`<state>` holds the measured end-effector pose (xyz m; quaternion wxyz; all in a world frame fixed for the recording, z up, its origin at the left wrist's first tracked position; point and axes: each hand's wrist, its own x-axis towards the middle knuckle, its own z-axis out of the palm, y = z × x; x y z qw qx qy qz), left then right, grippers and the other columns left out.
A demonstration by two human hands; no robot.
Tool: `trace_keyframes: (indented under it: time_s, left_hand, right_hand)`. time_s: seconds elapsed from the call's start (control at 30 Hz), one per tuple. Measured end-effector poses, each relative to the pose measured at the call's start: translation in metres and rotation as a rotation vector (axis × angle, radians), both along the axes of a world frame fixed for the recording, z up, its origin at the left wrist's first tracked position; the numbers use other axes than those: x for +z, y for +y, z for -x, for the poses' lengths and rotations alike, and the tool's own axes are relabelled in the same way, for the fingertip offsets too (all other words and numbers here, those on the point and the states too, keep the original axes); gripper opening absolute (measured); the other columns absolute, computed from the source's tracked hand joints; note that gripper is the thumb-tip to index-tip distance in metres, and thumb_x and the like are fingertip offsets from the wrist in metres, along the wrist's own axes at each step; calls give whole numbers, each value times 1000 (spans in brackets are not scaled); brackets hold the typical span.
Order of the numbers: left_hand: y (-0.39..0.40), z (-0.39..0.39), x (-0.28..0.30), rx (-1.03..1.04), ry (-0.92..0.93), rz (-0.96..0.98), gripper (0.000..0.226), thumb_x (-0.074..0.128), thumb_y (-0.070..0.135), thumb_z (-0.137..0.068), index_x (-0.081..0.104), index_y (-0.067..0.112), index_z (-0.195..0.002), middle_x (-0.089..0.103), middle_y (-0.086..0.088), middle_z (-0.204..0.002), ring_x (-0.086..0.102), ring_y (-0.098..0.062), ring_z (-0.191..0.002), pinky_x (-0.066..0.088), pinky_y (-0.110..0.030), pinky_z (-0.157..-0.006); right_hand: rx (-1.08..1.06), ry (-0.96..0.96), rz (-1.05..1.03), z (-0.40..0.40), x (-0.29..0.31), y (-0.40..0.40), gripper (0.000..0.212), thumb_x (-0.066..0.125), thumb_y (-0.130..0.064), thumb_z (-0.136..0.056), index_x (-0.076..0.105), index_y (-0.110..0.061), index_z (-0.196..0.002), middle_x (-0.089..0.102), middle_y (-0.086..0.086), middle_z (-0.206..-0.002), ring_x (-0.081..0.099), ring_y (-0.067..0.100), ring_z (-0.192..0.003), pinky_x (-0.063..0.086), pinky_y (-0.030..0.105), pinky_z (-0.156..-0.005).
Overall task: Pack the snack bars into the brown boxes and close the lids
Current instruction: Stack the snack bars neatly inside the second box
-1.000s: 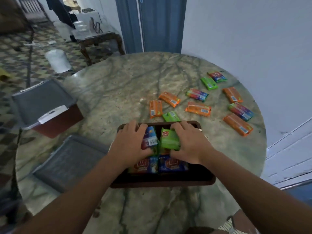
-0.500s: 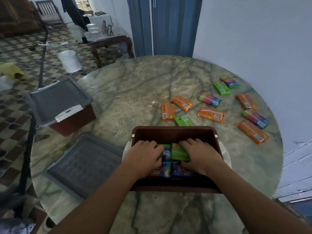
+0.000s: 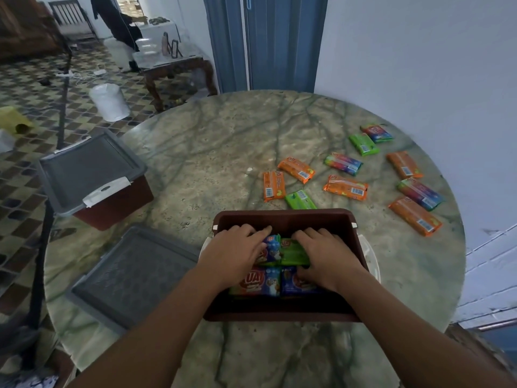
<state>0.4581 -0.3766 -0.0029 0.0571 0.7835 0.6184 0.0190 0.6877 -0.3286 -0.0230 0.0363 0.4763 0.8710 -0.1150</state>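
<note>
An open brown box (image 3: pixel 282 214) stands on the marble table (image 3: pixel 212 141) right in front of me. Both hands are inside it. My left hand (image 3: pixel 235 256) holds a blue snack bar (image 3: pixel 273 247), and my right hand (image 3: pixel 327 256) holds a green snack bar (image 3: pixel 293 252) beside it; both bars lie on a lower layer of bars (image 3: pixel 261 282). Several loose bars lie beyond the box to the right, among them an orange bar (image 3: pixel 274 186), a green bar (image 3: pixel 300 199) by the far rim and a multicoloured bar (image 3: pixel 343 163).
A loose grey lid (image 3: pixel 134 273) lies on the table left of the open box. A second brown box (image 3: pixel 112 203) with its grey lid on sits at the table's left edge. A wall runs close along the right; a side table and floor clutter are at the far left.
Both hands have gone down from above the rim into the box with the blue and green bars, which now lie on the lower layer. My view has pulled back a little.
</note>
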Motion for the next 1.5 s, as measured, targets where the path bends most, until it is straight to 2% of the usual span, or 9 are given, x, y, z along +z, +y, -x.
trace_keyframes:
  time_s: [0.27,0.47,0.63,0.8,0.93,1.1,1.23,1.33,1.5]
  left_hand:
    - [-9,3,-13,8,68,-56,68,60,59,-91,38,29,-148,44,4,-138,41,-18,-126,41,-35,-105]
    - [-4,1,-13,-4,129,-3,43,56,36,-99,49,33,-141,51,2,-133,50,-21,-117,43,-38,-98]
    - [-5,3,-14,22,94,-20,39,56,38,-99,55,35,-138,52,5,-129,52,-19,-112,42,-35,-94]
    - [-5,2,-13,14,99,-28,38,55,39,-99,56,36,-137,52,5,-130,53,-19,-111,43,-36,-93]
    - [-6,2,-14,18,88,-32,38,55,39,-99,56,36,-136,53,5,-128,53,-19,-109,44,-35,-92]
    - [-5,3,-12,26,35,-36,35,56,40,-98,58,37,-133,56,7,-124,54,-16,-108,44,-34,-91]
    - [-6,3,-12,18,24,-33,37,55,38,-99,58,40,-136,56,8,-128,53,-16,-110,43,-34,-93]
    - [-6,4,-12,9,33,-35,38,53,37,-101,58,42,-138,55,8,-129,53,-16,-111,44,-35,-94]
    - [-4,3,-12,-2,52,-21,37,50,40,-102,58,43,-138,55,8,-129,53,-17,-110,44,-35,-92]
  right_hand:
    - [-14,4,32,2,0,-1,75,72,-48,-83,39,-31,-148,47,-2,-140,44,26,-126,41,44,-106]
    - [2,32,44,1,3,-1,69,69,-46,-87,46,-26,-149,53,-1,-140,47,24,-125,42,39,-108]
    - [-50,170,-15,1,5,-7,34,49,-40,-100,60,-23,-127,63,-1,-111,64,25,-99,52,40,-82]
    - [-105,223,-43,1,9,-6,42,36,-33,-108,40,-22,-148,61,2,-131,64,28,-106,53,45,-85]
    - [-157,253,44,1,14,-5,44,32,-30,-109,38,-24,-152,58,0,-138,61,25,-117,52,43,-92]
    - [-236,271,158,2,16,0,33,29,-34,-110,47,-28,-137,66,1,-124,64,23,-105,54,46,-88]
    - [-204,282,144,1,8,0,12,36,-42,-108,37,-34,-117,64,-2,-107,62,19,-81,56,47,-74]
    - [-116,191,29,0,1,2,26,47,-47,-104,41,-33,-125,55,-1,-121,58,21,-98,54,44,-81]
    - [-29,46,-2,-2,-3,2,77,62,-69,-86,37,-34,-149,43,-1,-137,42,23,-127,41,43,-106]
